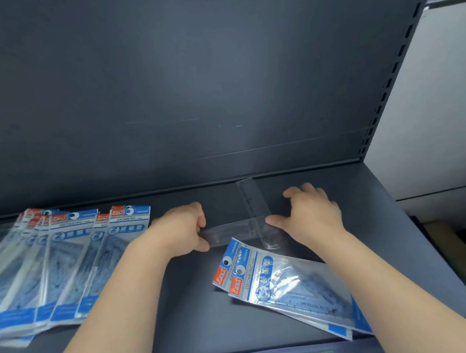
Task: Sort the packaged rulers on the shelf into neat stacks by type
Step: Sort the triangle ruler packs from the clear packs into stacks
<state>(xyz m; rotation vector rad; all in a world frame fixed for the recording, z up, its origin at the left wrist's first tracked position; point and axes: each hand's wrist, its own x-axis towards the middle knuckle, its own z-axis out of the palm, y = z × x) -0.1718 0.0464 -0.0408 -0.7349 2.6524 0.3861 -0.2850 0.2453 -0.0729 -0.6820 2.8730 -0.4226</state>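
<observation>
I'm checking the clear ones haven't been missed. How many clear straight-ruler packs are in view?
2: one lies crosswise, held between the left hand and right hand; the other crosses it, running toward the shelf's back. More may be hidden.

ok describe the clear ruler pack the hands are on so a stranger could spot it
On the dark shelf, look between the fanned blue-header packs at left and the two angled ones at right. The left hand and right hand hold a horizontal clear ruler pack. It is transparent, with no blue header, and crosses another clear pack.
</observation>
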